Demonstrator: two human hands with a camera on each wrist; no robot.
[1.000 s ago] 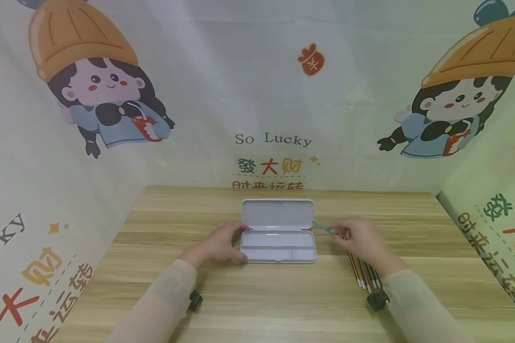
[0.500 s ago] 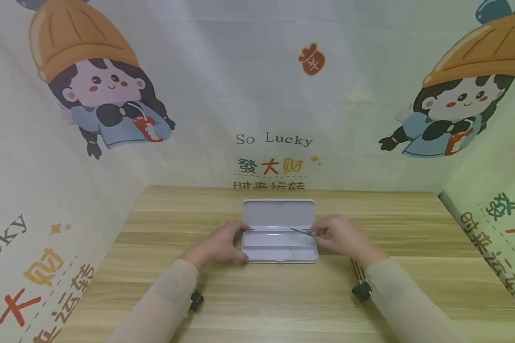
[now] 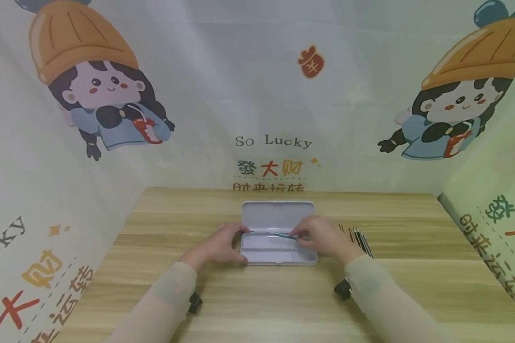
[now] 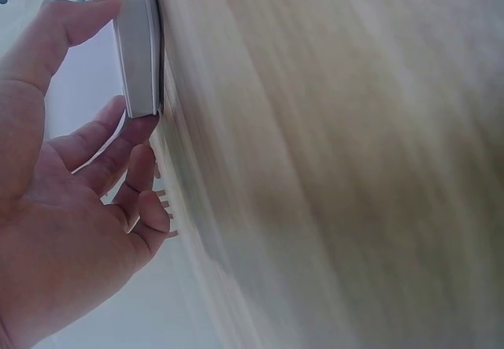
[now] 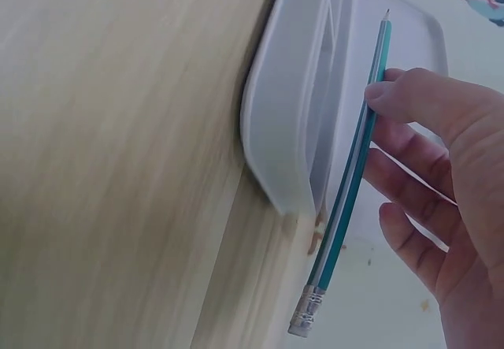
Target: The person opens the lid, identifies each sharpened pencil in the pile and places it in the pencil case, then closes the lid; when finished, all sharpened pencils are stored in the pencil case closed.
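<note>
A white pencil case (image 3: 262, 242) lies with its lid (image 3: 268, 214) raised; its tray has a long rear compartment and a divided front part. My left hand (image 3: 221, 244) grips the case's left end, thumb at the front corner and fingers at the back. In the left wrist view the thumb and fingertips touch the case wall (image 4: 135, 57). My right hand (image 3: 319, 236) pinches a teal-and-silver striped pencil (image 5: 346, 183) between thumb and fingers, above the rear compartment. Its sharpened tip points left, and its metal eraser end hangs free in the right wrist view.
Several dark and brown pencils (image 3: 358, 239) lie on the wooden table (image 3: 266, 305) right of the case, partly hidden by the right forearm. A printed cloth (image 3: 206, 109) hangs behind the table and along both sides.
My right hand has carried the teal pencil leftward from beside the loose pencils to over the case's rear compartment. The left hand stays on the case's left end.
</note>
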